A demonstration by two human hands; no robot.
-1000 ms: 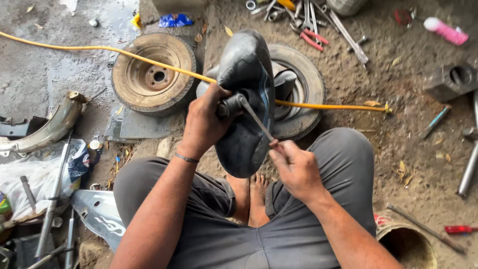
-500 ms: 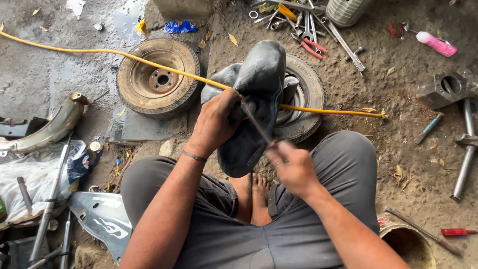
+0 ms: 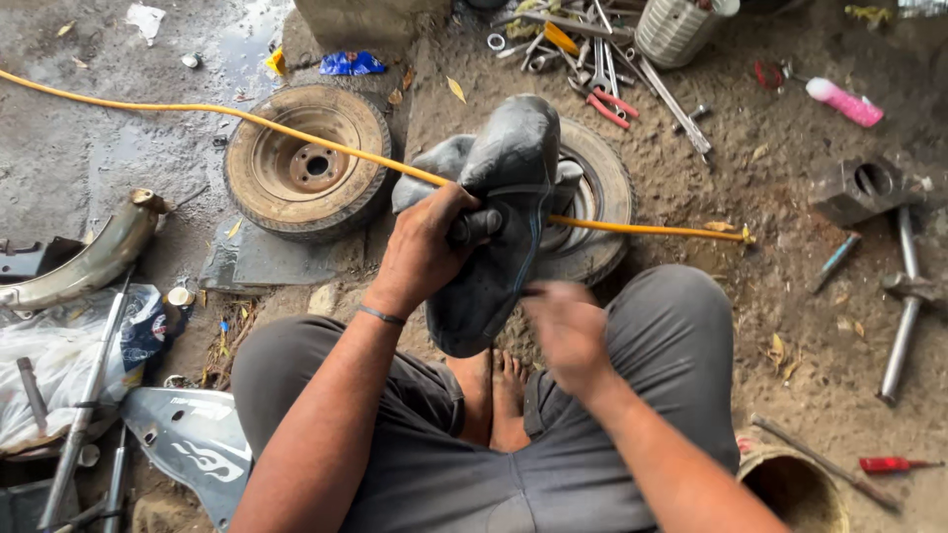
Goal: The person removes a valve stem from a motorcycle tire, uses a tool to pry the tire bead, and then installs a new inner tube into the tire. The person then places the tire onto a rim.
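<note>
Left hand (image 3: 427, 247) fingers (image 3: 476, 225) wrapped tight around folded black inner tube (image 3: 499, 207), held up above knees. Right hand (image 3: 565, 324) blurred just beside tube's lower end; finger state impossible to tell. Behind tube, small wheel (image 3: 592, 202) on dirt floor (image 3: 711, 326), yellow hose (image 3: 642, 229) across it.

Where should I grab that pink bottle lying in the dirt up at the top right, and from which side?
Take the pink bottle around the middle of its body, coming down from above. It lies flat on the ground, tilted with its white cap toward the upper left, so close the grip across its narrow width. The dirt beside it looks open enough for fingers.
</note>
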